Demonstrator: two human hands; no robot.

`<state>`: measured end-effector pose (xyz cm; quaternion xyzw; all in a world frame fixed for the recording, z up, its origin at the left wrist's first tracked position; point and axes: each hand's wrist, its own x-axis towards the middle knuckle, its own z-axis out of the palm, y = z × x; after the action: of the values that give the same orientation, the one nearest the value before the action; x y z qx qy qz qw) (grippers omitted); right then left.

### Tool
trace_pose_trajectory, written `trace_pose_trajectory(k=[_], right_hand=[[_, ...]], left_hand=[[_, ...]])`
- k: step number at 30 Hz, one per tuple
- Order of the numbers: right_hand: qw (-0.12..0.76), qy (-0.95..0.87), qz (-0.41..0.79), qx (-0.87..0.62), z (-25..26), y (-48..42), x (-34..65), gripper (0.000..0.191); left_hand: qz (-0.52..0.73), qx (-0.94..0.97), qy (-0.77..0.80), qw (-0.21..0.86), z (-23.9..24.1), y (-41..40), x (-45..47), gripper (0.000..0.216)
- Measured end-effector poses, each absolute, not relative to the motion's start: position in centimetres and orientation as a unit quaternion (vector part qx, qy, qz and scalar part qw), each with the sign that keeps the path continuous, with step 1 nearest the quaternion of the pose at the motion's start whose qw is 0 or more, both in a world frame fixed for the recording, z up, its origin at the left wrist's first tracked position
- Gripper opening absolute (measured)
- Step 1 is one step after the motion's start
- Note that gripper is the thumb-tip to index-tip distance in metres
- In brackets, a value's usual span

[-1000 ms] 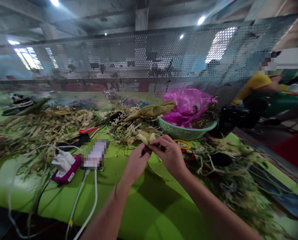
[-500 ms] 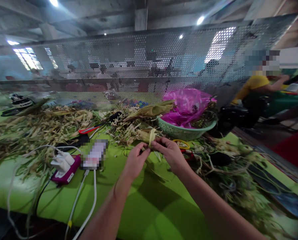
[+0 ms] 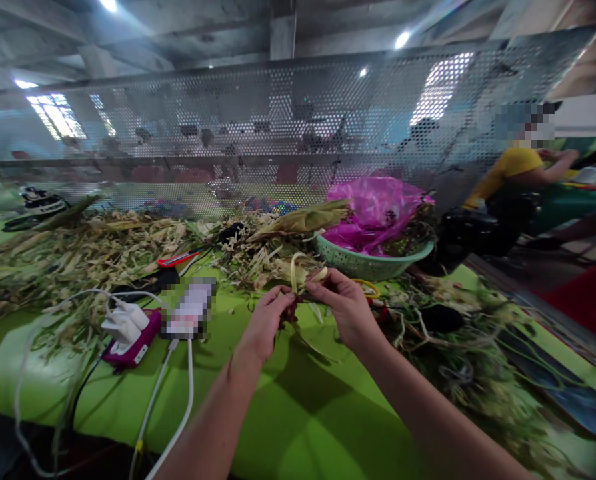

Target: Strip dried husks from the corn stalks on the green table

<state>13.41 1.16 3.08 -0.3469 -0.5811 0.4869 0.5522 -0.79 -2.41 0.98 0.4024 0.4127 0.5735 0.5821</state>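
Note:
A pale corn husk strip (image 3: 293,270) bends in a loop between my two hands above the green table (image 3: 298,427). My left hand (image 3: 263,325) pinches its lower part between thumb and fingers. On the other side, my right hand (image 3: 347,308) is closed on the strip near its light end. Something small and dark reddish shows under my left fingertips, too blurred to name. A thin green strip hangs below the hands. Just beyond lies a heap of dry husks (image 3: 258,263).
Behind stands a pale green basket (image 3: 378,265) with a pink plastic bag (image 3: 373,210). At left are a red cutter knife (image 3: 178,259), a phone (image 3: 191,310), a purple power strip (image 3: 137,343) and white cables. More plant strips (image 3: 473,373) lie at right. A person in yellow (image 3: 515,167) sits beyond.
The strip, upright before, now arches in a loop with its end towards my right hand. My left hand has shifted slightly left, and my hands are a little further apart.

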Motion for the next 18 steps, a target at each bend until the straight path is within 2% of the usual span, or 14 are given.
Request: trace_pose_trajectory(k=[4,6,9,12,15,18], right_hand=[[0.526,-0.732,0.271,-0.338,4.0,0.7,13.8,0.011],[0.506,-0.773,0.214,-0.317,4.3,0.5,14.0,0.01],[0.469,-0.801,0.216,-0.302,4.2,0.5,14.0,0.011],[0.431,-0.801,0.269,-0.316,3.7,0.8,14.0,0.013],[0.428,-0.781,0.312,-0.329,3.3,1.2,14.2,0.017],[0.42,-0.786,0.316,-0.324,3.3,1.4,14.4,0.016]], left_hand=[[0.566,0.403,0.442,0.568,0.7,-1.9,-0.7,0.02],[0.561,0.423,0.46,0.543,0.5,-1.7,-0.7,0.024],[0.561,0.45,0.47,0.512,0.3,-1.6,-0.7,0.029],[0.53,0.51,0.491,0.467,0.2,-1.6,-0.8,0.021],[0.493,0.57,0.524,0.397,0.5,-1.8,-1.0,0.011],[0.514,0.575,0.521,0.367,0.9,-2.0,-1.1,0.017]])
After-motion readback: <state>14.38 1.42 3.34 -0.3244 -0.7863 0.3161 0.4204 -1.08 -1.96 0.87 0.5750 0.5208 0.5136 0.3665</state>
